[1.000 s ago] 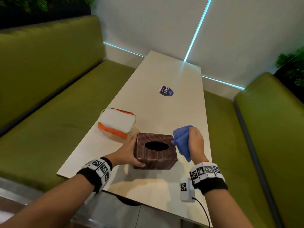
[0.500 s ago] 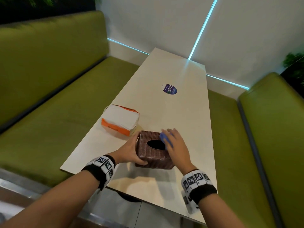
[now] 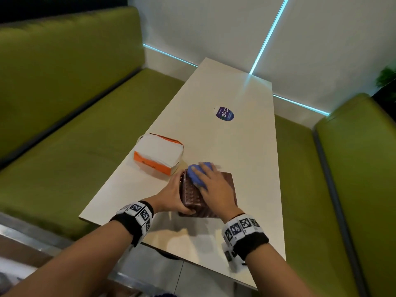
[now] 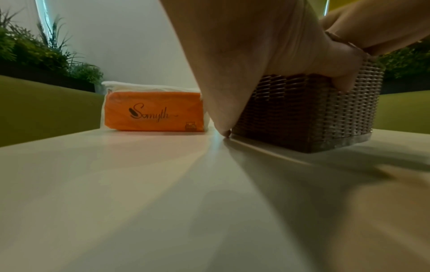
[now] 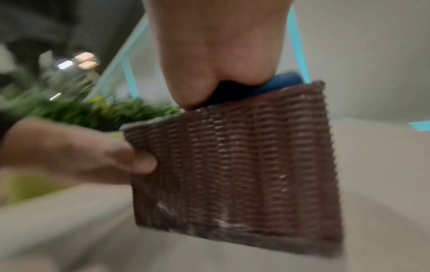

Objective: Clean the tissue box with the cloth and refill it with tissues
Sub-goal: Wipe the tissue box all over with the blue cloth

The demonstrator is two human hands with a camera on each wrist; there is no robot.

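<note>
Both of your hands are on the brown woven tissue box [image 3: 194,195], which sits near the front edge of the pale table [image 3: 240,146]. Your left hand [image 3: 171,195] grips the box's left side, thumb curled across the near wall and fingers wrapped round the far side; in the left wrist view the little finger reaches down to the tabletop at the box's base. Your right hand [image 3: 214,185] lies over the top of the box with fingers spread fairly straight, pressing the blue cloth [image 3: 196,172] flat against the woven lid; the cloth bunches out past your fingertips at the box's far left corner. In the right wrist view the box looks slightly tilted, though that picture is blurred. Just beyond the box, to its left, lies the orange-and-white tissue pack [image 3: 158,154], not touching it. Further up the table is a round purple sticker [image 3: 224,113].
</note>
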